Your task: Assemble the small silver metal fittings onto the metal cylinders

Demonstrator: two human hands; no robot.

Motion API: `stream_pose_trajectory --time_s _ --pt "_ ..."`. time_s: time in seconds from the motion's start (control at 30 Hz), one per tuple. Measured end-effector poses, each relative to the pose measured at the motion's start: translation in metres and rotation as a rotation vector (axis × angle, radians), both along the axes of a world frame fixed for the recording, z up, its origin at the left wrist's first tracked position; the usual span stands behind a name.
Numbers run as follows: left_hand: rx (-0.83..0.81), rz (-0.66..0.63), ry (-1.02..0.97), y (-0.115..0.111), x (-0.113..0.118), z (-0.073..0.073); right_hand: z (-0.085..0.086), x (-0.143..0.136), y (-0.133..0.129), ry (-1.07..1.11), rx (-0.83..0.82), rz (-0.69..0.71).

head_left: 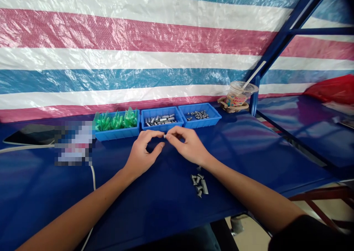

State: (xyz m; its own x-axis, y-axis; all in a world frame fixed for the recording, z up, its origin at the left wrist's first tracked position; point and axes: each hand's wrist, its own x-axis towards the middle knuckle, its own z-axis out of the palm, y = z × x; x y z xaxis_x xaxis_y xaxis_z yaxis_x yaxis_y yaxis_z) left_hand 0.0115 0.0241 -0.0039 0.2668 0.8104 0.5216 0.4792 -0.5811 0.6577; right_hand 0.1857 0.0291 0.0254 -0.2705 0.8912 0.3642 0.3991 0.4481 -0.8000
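Metal piece (165, 136), small, silver-grey, is pinched by right hand (189, 144); left hand (143, 152) grip parted; piece should be held steady.

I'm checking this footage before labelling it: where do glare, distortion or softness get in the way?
Head view: white glare speckles the striped tarp; head view: the glossy blue table mirrors stripes at right; head view: a pixelated patch hides detail at left; head view: red plastic by the right edge looks soft, and the small metal piece at the right hand lacks readable detail.
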Motion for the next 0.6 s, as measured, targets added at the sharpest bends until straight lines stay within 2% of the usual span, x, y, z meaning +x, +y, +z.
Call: stream_pose_trajectory --time_s 0.1,0.13,0.2,0.33,0.47,0.6 --pt "0.005 -0.008 0.061 -0.006 0.003 -0.002 0.007 0.021 0.012 -0.054 0.36 -0.288" --pt "0.019 -0.031 0.093 -0.009 0.005 -0.001 0.008 0.028 0.017 -0.111 0.434 -0.381" --pt "0.046 -0.116 0.178 -0.017 0.009 0.001 0.006 0.04 0.026 -0.254 0.475 -0.488" --pt "0.003 -0.297 0.359 -0.032 0.028 0.013 -0.006 0.042 0.034 -0.423 0.412 -0.467" --pt "-0.014 -0.299 0.467 -0.038 0.064 0.023 -0.013 0.037 0.035 -0.426 0.396 -0.408" --pt "0.018 -0.277 0.664 -0.034 0.096 0.022 -0.011 0.041 0.035 -0.367 0.359 -0.351"
